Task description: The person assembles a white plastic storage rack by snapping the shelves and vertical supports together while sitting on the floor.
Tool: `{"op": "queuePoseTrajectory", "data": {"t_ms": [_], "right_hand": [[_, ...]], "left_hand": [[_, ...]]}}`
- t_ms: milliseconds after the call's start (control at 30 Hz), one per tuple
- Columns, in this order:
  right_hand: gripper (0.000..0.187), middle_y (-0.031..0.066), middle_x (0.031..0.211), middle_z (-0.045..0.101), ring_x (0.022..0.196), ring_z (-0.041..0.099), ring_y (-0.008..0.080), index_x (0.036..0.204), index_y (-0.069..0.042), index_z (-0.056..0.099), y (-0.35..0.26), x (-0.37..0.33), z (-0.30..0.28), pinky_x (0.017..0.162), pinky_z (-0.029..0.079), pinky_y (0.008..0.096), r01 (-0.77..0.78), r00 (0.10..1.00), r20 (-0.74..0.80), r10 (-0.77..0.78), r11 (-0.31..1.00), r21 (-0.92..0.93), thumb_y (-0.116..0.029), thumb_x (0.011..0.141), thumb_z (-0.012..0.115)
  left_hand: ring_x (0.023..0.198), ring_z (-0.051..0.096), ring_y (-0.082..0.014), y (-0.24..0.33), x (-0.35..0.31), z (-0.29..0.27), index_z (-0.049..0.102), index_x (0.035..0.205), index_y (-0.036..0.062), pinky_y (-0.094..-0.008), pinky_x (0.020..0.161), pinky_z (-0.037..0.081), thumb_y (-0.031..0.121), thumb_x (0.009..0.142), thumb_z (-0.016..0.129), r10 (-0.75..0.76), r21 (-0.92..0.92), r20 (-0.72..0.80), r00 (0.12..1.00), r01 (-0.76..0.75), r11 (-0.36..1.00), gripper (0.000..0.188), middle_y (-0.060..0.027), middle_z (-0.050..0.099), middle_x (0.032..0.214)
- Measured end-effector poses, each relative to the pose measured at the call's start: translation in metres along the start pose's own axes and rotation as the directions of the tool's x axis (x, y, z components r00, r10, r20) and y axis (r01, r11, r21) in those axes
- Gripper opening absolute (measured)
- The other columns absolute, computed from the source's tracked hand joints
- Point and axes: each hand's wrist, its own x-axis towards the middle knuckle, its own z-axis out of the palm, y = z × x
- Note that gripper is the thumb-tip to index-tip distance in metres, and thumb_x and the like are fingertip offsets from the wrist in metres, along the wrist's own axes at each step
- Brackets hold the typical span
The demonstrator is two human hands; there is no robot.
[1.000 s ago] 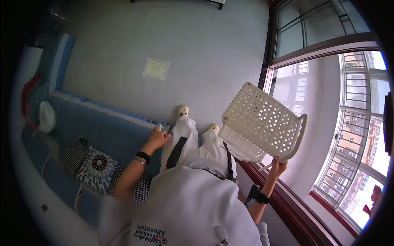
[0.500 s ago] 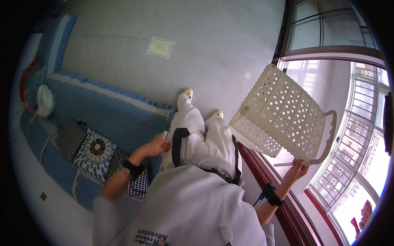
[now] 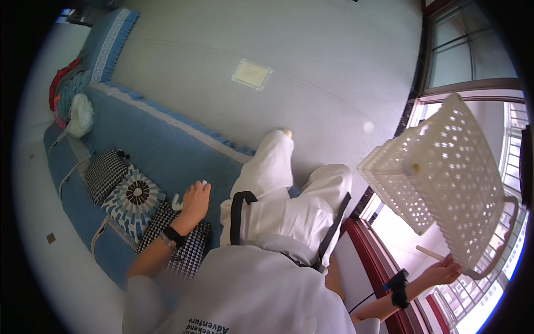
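My right hand (image 3: 443, 270) is closed on the lower corner of a cream plastic basket (image 3: 464, 167), near the foot of its curved handle. Star-shaped holes pierce the basket, which hangs tilted at the right, in front of the window. A short pale bar (image 3: 429, 253) juts out beside those fingers. On the left, my left hand (image 3: 196, 203) is closed over the sofa seat. A small white curved piece (image 3: 177, 202) sticks out of it, and a white tip shows at the fingers; its kind is unclear.
A blue-covered sofa (image 3: 167, 145) runs along the left, with patterned cushions (image 3: 136, 192) and a white bundle (image 3: 81, 116) on it. Grey tiled floor (image 3: 322, 50) lies ahead. At right are a window with bars (image 3: 514, 119) and a dark red sill (image 3: 364, 245).
My left hand has swung away from my thigh, left over the sofa, with the white piece. My right hand and the basket have moved further right and lower. My legs have stepped or bent.
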Motion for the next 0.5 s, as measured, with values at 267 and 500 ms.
{"op": "queuePoseTrajectory", "data": {"t_ms": [267,500], "right_hand": [[0.039,0.0058,0.059,0.046,0.056,0.045,0.0111,0.066,0.001,0.045,-0.005,-0.048,-0.035,0.056,0.042,0.0220,0.021,0.965,-0.257,-0.048,0.994,-0.106,-0.027,0.093,0.044],[0.045,-0.0012,0.051,0.034,0.048,0.030,0.0086,0.054,-0.012,0.035,-0.004,-0.075,-0.088,0.047,0.022,0.0242,0.002,0.923,-0.384,-0.020,0.999,-0.046,-0.025,0.085,0.064]], "left_hand": [[0.093,0.048,-0.0288,-0.083,-0.045,0.187,0.058,0.097,0.0075,-0.0391,0.074,0.042,0.007,0.077,0.056,0.071,0.358,0.023,0.997,-0.074,0.931,0.021,-0.0143,0.045,0.100],[0.084,0.056,-0.0331,0.011,0.089,0.097,0.058,0.090,0.0064,-0.0440,0.072,0.046,0.010,0.080,0.053,0.247,-0.412,-0.366,0.897,-0.394,0.822,0.012,-0.0108,0.055,0.092]]}}
